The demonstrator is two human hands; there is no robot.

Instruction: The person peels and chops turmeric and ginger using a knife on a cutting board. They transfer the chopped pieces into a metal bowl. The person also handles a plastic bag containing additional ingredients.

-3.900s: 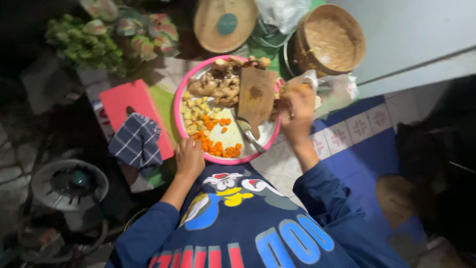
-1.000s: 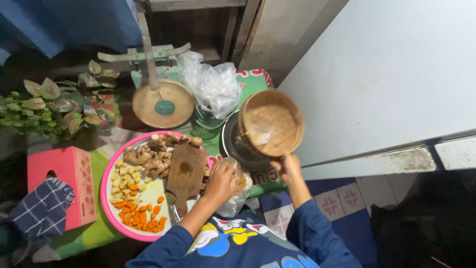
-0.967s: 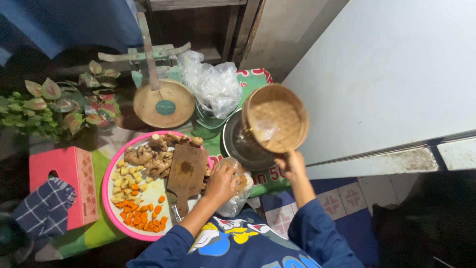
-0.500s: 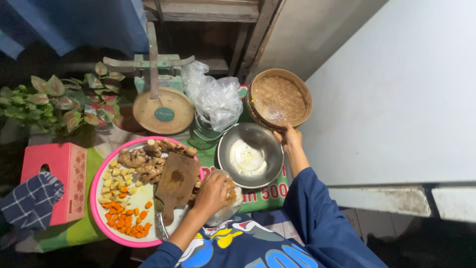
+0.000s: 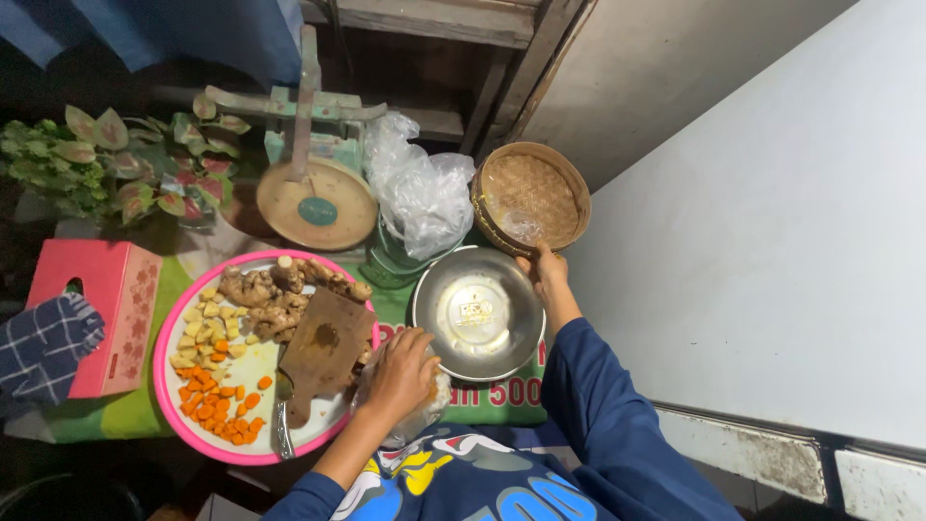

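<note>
The right hand (image 5: 546,273) reaches forward and to the right, its fingers closed on the near rim of a round woven basket (image 5: 531,196), which sits tilted against the wall at the far right of the worktop (image 5: 145,410), just beyond a shallow steel bowl (image 5: 477,314). The basket lies straight ahead of that hand, past the bowl's far edge, and the right hand is much the nearer of the two to it; being round, the basket has no long axis to speak of, only the open face turned up and toward the camera. The left hand (image 5: 403,371) is lower and closer to the body, curled over a clear plastic bag (image 5: 410,410) with something pale and orange inside, at the near edge of the worktop between the bowl and a pink tray (image 5: 166,333). Its fingers look bent around the bag, but whether they grip it or merely rest on it cannot be told. The tray carries pieces of ginger root (image 5: 265,294), pale yellow chunks, orange chunks, a wooden cutting board (image 5: 323,347) and a knife (image 5: 284,434) whose blade runs toward the near edge. Behind the tray stands a balance scale (image 5: 313,198), beside it a crumpled clear bag (image 5: 420,193), and to the far left a pink box (image 5: 101,309), a checked cloth (image 5: 39,342) and leafy plants (image 5: 106,159).
</note>
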